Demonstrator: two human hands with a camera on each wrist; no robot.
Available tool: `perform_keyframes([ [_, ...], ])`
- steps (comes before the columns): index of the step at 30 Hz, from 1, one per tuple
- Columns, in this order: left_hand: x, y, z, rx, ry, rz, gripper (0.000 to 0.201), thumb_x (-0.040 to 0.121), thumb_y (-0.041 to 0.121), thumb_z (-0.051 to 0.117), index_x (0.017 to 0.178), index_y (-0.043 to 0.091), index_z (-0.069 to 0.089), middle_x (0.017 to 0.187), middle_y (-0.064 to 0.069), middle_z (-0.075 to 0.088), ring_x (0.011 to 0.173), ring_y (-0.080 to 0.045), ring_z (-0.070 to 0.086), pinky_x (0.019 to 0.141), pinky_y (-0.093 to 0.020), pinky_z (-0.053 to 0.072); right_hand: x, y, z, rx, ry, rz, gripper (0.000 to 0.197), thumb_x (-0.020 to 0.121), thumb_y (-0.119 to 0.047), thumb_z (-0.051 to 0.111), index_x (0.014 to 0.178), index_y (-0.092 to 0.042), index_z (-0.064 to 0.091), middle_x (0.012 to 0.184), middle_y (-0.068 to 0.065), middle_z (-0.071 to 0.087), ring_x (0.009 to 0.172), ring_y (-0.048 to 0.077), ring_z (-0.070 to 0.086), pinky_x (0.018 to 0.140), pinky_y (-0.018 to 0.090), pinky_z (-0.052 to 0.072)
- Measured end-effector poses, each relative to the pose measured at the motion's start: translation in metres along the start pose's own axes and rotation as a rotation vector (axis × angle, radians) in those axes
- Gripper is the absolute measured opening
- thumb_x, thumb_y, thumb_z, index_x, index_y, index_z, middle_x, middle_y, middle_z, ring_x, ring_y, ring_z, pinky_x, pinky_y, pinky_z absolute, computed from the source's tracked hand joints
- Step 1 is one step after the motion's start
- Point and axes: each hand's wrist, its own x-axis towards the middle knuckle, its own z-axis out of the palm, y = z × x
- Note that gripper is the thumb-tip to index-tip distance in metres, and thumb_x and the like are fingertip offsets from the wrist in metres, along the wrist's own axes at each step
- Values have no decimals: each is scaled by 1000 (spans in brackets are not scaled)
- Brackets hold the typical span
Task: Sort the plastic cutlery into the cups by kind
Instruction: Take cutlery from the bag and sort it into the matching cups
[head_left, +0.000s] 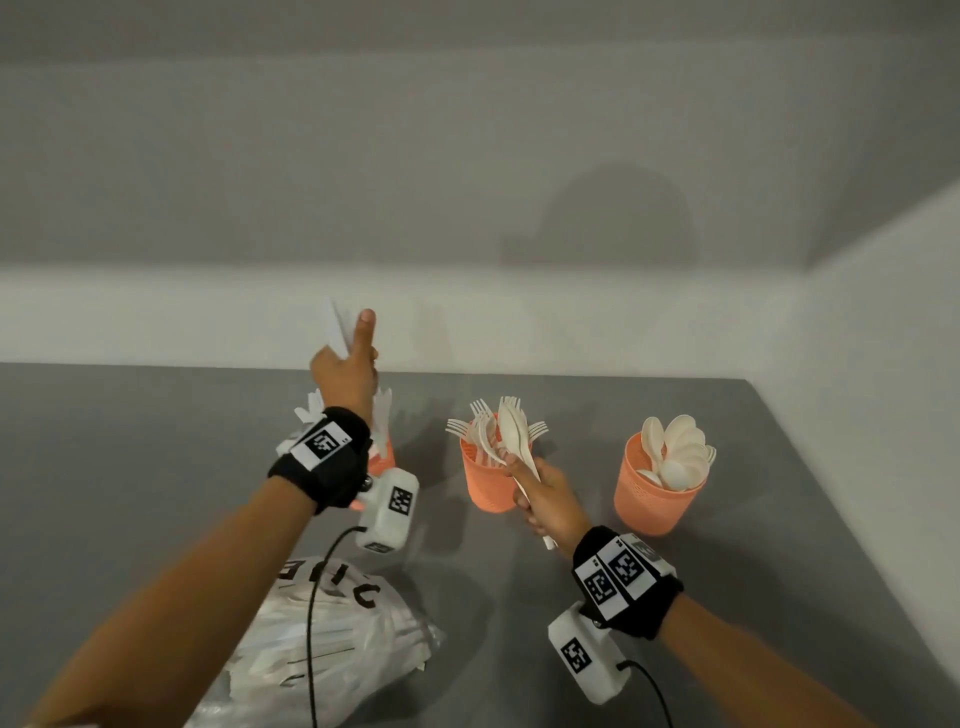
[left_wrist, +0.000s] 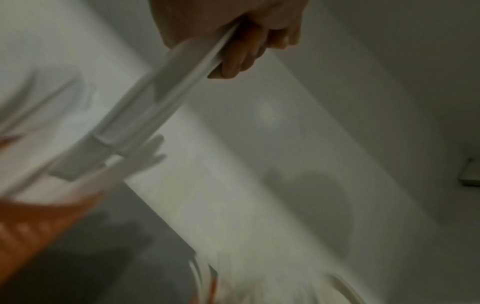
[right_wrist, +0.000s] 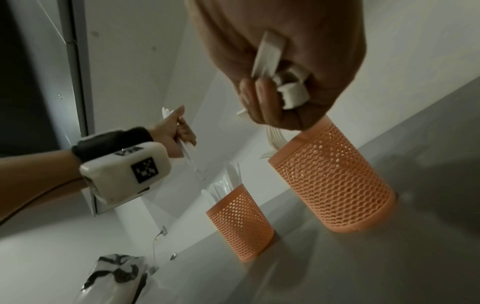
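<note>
Three cups (head_left: 658, 488); both hands (head_left: 545, 501) grip cutlery (head_left: 511, 434).

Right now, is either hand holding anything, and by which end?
The left hand grips white knives partway along. The right hand grips a bunch of cutlery by the handles.

Three orange perforated plastic cups stand upright in a row on the grey tabletop. The left cup (right_wrist: 240, 222) holds white plastic knives (right_wrist: 226, 185), fanned above its rim. The middle cup (head_left: 485, 480) bristles with white plastic forks (head_left: 480, 423), tines up. The right cup (head_left: 657, 491) is packed with white plastic spoons (head_left: 675, 449), bowls up. Above the left cup, a few more white knives (left_wrist: 155, 107) hang handle-down in a fist. Beside the middle cup, a mixed white bunch of spoon and forks (head_left: 511, 431) is gripped upright.
</note>
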Motion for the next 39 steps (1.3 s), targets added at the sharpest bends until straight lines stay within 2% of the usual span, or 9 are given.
perform_keyframes([
  [6,34,-1,-17,59,66,117,46,85,44,60,54,16,42,52,-3,44,30,-1,39,39,-12,36,6,1,-1,-6,-30,-13,21,98,-33,41,86,-20,53,55,-1,37,33,3,34,34,16,28],
  [13,44,-49,-31,127,11,70,38,82,43,64,56,17,57,44,11,59,43,2,53,65,-20,47,9,5,-4,-46,-55,-76,19,97,-31,43,107,-18,53,57,-2,47,35,3,36,34,17,32],
  [18,39,-75,-37,241,-92,73,26,83,25,68,63,15,55,56,4,59,46,5,53,58,-8,44,13,8,-8,-60,-49,-54,25,97,-32,44,112,-13,52,56,-2,44,38,5,37,36,18,34],
  [23,42,-81,-34,463,-77,125,19,89,20,59,73,11,54,66,-4,58,60,-16,52,69,-31,44,12,8,-9,-37,-74,-53,21,97,-32,44,111,-20,53,55,-3,43,38,5,36,36,18,33],
  [28,36,-72,-26,726,-27,363,20,91,11,51,94,-1,66,100,-20,63,97,-34,55,84,-35,39,11,5,-11,13,-61,-28,20,98,-35,41,107,-24,55,55,-3,42,35,3,32,35,16,28],
  [31,15,-52,-9,655,-87,516,19,91,6,49,97,3,66,103,-15,64,101,-29,53,86,-26,37,9,2,-13,94,-52,1,23,99,-37,37,104,-24,55,53,-3,43,34,4,31,34,16,26],
  [35,-28,-29,18,390,-300,310,14,91,9,49,97,7,62,89,-4,63,80,-19,58,74,-28,46,7,-2,-15,201,-39,20,34,99,-42,31,94,-17,53,53,-2,43,34,5,28,34,16,22],
  [37,-48,-29,29,399,-447,121,9,91,18,52,88,12,58,80,-2,60,74,-18,56,70,-30,46,5,-4,-15,228,-38,8,36,100,-42,29,91,-18,53,52,-1,43,33,6,27,34,15,20],
  [39,-68,-31,37,459,-595,-63,20,92,30,52,80,14,54,74,-2,59,65,-16,55,61,-26,45,3,-6,-14,222,-28,-12,36,100,-40,28,86,-16,52,53,1,42,32,6,27,34,15,20],
])
